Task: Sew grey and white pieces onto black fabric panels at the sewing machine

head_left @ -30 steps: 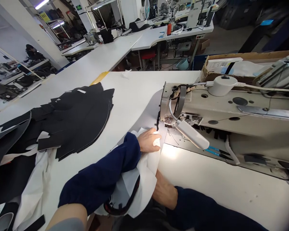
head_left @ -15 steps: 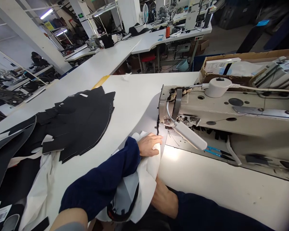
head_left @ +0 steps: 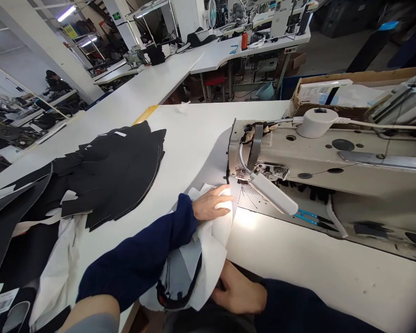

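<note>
A white fabric piece with grey panels and a black edging drapes over the table's front edge by the sewing machine. My left hand lies on its upper part, fingers stretched toward the needle area and pressing the cloth. Below the table edge, my right hand is closed beside the hanging cloth, its fingertips partly hidden. A small dark patch shows by its fingers, and I cannot make out what it holds. The machine's lamp lights the table just right of my left hand.
Black cut fabric pieces lie stacked on the left of the table. Blue-handled thread snips rest under the machine arm. A cardboard box with packets stands behind the machine. More white tables stand beyond.
My left hand has shifted slightly up and left, its fingers straighter. My right hand has moved down, coming more into sight from behind the white fabric.
</note>
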Demonstrator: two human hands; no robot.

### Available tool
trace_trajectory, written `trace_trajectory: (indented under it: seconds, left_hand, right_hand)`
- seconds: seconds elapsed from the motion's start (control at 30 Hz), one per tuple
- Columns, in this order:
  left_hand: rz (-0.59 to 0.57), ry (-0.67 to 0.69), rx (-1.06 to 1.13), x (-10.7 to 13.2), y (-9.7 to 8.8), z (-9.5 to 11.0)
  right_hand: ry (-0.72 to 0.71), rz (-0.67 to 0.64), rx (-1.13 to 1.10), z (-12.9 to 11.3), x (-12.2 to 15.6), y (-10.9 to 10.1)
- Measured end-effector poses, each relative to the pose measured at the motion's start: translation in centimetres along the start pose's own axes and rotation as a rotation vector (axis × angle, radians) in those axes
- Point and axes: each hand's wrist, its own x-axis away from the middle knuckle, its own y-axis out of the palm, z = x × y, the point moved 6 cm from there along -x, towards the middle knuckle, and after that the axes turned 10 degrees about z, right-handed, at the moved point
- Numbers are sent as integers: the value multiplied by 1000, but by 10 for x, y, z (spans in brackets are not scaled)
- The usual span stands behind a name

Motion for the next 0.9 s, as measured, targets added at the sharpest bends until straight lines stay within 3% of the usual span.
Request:
trace_trajectory:
  seconds: [0.13,0.2,0.27,0.37,0.43,0.57,0.67,0.77,0.9]
  left_hand:
    - [-44,-104,-78,30,-9,21]
    - [-64,-137,-43,43,-6,34]
    - [-35,-151,-5,50,-2,41]
    - [63,-179,-2,52,3,33]
    - [52,-243,18,53,9,19]
    - [22,-310,176,56,22,4]
    - [130,-274,347,57,28,2]
    - [222,-185,433,56,31,-3]
    - [182,-13,169,58,24,-23]
  right_hand:
    - [513,-12,-1025,6,11,22]
    - [615,30,-1302,8,19,38]
    - [647,11,-1415,8,26,54]
    - [747,-65,-1447,9,36,72]
    - [793,-57,-1416,9,41,76]
    - [674,-3,-1386,1,39,71]
    - [596,-28,-1407,-5,32,71]
    - [519,13,-1229,3,26,70]
    - [392,131,-895,18,33,66]
